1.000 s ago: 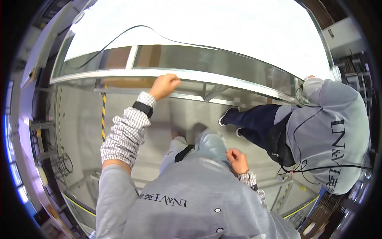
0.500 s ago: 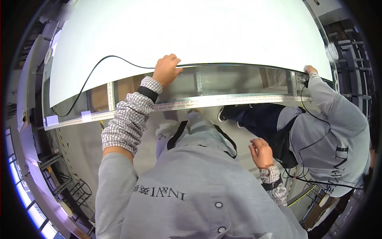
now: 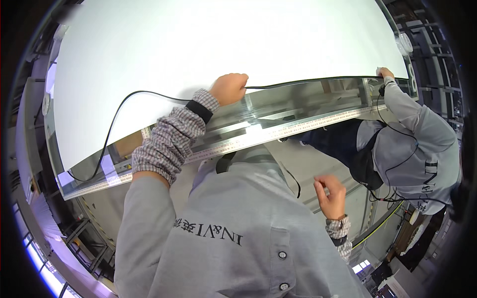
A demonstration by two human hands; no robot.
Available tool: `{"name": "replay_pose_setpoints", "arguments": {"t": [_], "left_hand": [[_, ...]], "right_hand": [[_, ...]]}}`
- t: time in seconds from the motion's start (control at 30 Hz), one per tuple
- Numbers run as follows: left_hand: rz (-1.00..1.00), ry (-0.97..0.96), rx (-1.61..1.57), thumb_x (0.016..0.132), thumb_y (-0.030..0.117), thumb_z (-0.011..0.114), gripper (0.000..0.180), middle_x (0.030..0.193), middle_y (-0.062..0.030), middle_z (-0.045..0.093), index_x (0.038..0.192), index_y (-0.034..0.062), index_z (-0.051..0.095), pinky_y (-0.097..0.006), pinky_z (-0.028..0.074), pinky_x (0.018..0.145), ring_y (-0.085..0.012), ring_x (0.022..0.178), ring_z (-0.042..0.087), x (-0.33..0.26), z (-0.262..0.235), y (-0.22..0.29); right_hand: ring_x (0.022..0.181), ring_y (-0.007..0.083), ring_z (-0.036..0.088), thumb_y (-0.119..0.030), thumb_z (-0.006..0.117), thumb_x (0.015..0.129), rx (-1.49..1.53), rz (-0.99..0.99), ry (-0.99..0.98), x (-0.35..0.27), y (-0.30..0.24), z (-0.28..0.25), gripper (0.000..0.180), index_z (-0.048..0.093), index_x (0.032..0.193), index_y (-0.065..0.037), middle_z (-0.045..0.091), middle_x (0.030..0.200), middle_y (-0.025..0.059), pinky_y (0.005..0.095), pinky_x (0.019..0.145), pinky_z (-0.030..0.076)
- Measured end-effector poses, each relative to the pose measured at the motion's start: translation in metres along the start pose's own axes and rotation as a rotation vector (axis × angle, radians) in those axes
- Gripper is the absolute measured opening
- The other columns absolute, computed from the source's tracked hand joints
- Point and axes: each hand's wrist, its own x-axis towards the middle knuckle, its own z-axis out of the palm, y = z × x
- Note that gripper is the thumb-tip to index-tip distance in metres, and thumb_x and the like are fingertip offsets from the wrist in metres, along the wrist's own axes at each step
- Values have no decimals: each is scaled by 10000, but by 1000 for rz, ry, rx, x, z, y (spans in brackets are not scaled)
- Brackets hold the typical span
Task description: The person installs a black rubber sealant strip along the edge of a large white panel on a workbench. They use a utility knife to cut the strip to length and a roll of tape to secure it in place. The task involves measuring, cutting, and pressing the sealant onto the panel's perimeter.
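Note:
A thin black strip (image 3: pixel 121 107) runs along the near edge of a large white panel (image 3: pixel 223 39). Toward the left it rises in a loose curve over the panel's surface, then drops to the near left corner. My left hand (image 3: pixel 230 89) is closed around this strip near the middle of the edge, its back turned up and its fingertips hidden. To the right of that hand the strip follows the edge closely. My right hand (image 3: pixel 332 197) hangs low beside my body, away from the panel. Its fingers are loosely bent, thumb apart, with nothing visible in them.
A metal frame rail (image 3: pixel 283 130) with printed tape borders the near side under the panel. At the right a co-worker in a grey shirt (image 3: pixel 422 149) bends over, one hand (image 3: pixel 386 73) at the panel's edge. White round rolls (image 3: pixel 405 43) sit by the right side.
My left hand has slid to the right along the strip and closed more tightly. The view has turned, so panel and rail look more tilted. My right hand stays low.

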Motion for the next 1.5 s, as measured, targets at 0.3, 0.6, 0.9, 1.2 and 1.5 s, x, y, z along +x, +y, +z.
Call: {"name": "replay_pose_setpoints", "arguments": {"t": [0.3,0.6,0.9,1.2,1.5], "left_hand": [[-356,-280,-293,788,288,603,304,785,-112,649,849,-8,633,-323,477,661,-180,746,614,32,5,18],[-509,-227,-392,769,235,632,235,631,-77,622,728,3,619,-268,464,589,-128,627,591,56,13,58],[-387,-123,-44,732,160,603,116,712,-82,629,782,64,644,-319,451,633,-198,680,594,60,-6,76],[-575,-85,-338,711,128,607,103,620,-28,615,759,41,637,-275,450,558,-111,568,568,29,6,49],[-574,-64,-268,699,134,608,106,593,-32,612,754,48,637,-273,447,554,-125,557,585,27,10,51]], "right_hand": [[746,254,580,-10,620,724,-93,-403,313,215,64,71,69,596,788,-15,601,813,103,330,650,471],[824,241,569,-7,654,665,-95,-638,51,284,106,81,117,629,767,-60,614,840,60,341,700,480],[828,231,579,-22,647,662,-64,-696,-49,289,106,71,121,616,772,-60,612,848,53,328,713,490],[839,234,565,-21,614,662,-185,-1046,-276,306,97,66,102,564,750,-30,572,859,63,338,693,499],[817,245,557,-17,610,653,-148,-1158,-318,308,83,76,101,550,734,-23,560,836,74,344,676,498]]}}
